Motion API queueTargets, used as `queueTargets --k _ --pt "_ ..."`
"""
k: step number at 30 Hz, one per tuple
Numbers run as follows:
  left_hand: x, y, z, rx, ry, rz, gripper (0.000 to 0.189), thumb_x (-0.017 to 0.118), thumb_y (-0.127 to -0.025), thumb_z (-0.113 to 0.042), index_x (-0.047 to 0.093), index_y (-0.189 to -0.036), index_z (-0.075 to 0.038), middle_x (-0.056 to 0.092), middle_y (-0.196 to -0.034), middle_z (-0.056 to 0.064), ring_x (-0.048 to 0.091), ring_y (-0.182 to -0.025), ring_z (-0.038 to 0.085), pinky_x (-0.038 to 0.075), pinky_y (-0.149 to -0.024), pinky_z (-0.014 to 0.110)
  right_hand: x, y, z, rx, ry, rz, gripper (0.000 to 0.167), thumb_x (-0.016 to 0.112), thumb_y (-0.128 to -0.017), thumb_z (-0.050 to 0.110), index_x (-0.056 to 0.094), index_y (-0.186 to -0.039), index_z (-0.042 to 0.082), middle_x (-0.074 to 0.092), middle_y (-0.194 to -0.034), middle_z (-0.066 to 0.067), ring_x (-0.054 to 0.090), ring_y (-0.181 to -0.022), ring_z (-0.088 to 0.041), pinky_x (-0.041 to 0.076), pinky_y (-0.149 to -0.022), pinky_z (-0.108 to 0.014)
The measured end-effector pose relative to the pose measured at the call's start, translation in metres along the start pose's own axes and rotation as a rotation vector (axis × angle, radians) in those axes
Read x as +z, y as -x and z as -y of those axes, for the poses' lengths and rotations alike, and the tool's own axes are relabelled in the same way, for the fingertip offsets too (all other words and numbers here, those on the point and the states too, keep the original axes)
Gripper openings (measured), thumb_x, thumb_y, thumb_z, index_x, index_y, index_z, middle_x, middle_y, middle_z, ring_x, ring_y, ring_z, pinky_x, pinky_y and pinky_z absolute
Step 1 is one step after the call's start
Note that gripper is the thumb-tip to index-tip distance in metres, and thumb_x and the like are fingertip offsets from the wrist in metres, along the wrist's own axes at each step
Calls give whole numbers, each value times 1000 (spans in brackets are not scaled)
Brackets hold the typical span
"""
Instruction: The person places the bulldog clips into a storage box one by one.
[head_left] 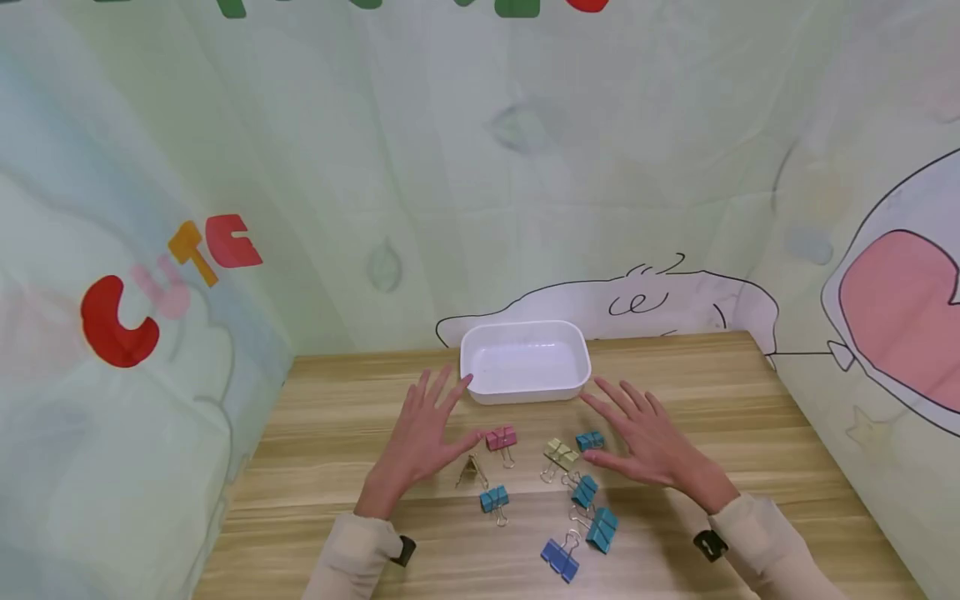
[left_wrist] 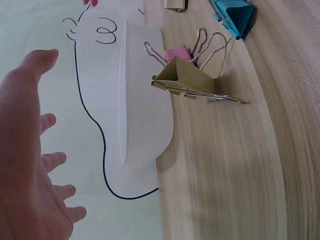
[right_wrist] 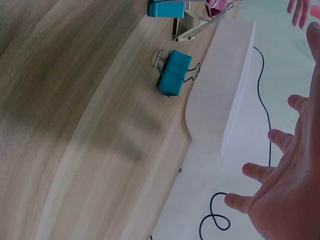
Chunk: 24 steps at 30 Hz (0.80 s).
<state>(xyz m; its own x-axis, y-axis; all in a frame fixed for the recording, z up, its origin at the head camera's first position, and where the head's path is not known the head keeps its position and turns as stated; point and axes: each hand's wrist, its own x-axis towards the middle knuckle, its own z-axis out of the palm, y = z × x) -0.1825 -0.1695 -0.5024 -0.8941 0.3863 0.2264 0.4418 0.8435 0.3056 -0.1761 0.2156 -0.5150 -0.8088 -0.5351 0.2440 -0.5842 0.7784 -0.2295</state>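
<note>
At the wooden table, left hand and right hand hang spread, empty, near clips at the tub's six o'clock, seemingly light, stiff, best pinched mid-body.

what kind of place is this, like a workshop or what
Probably a small tabletop setup for handling things, not a workshop: a wood-grain table bears a white tray and loose binder clips, and a cartoon-printed sheet hangs behind.

Left hand and right hand are apart, fingers straight and spread; thumbs point inward; wrists and forearms lie behind the fingers.
</note>
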Motion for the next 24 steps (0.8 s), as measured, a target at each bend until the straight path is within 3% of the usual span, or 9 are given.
queueTargets --k 6,10,16,20,24 --pt "1 -4 9 -97 230 -44 81 63 -98 -56 33 -163 -19 22 -169 16 16 -155 43 24 -121 71 6 3 -9 31 -61 -22 85 66 -94 60 36 -162 20 29 -167 -17 32 -145 -54 33 -112 -79" --pt "4 -9 15 -138 398 -110 73 62 -102 -47 36 -161 -15 25 -168 16 21 -154 41 26 -120 72 9 6 -13 61 -114 -31 84 67 -95 56 34 -163 18 27 -167 -18 31 -146 -51 32 -114 -76" --pt "13 -15 21 -198 684 -234 60 59 -106 -31 39 -159 -9 37 -161 20 34 -148 41 34 -122 60 12 12 -16 104 -174 -42 84 66 -97 54 29 -165 22 25 -168 -16 32 -147 -49 34 -114 -75" --pt "16 -18 18 -270 883 -311 52 55 -109 -21 42 -155 -2 41 -158 22 40 -144 45 39 -121 53 15 16 -17 127 -197 -43 82 65 -99 51 28 -165 22 25 -168 -17 32 -147 -48 34 -114 -74" --pt "22 -23 20 -359 1017 -380 49 53 -110 -19 44 -152 3 46 -154 23 47 -140 42 44 -119 46 21 19 -19 155 -231 -46 79 63 -100 49 30 -164 17 25 -168 -19 32 -147 -49 32 -115 -74"
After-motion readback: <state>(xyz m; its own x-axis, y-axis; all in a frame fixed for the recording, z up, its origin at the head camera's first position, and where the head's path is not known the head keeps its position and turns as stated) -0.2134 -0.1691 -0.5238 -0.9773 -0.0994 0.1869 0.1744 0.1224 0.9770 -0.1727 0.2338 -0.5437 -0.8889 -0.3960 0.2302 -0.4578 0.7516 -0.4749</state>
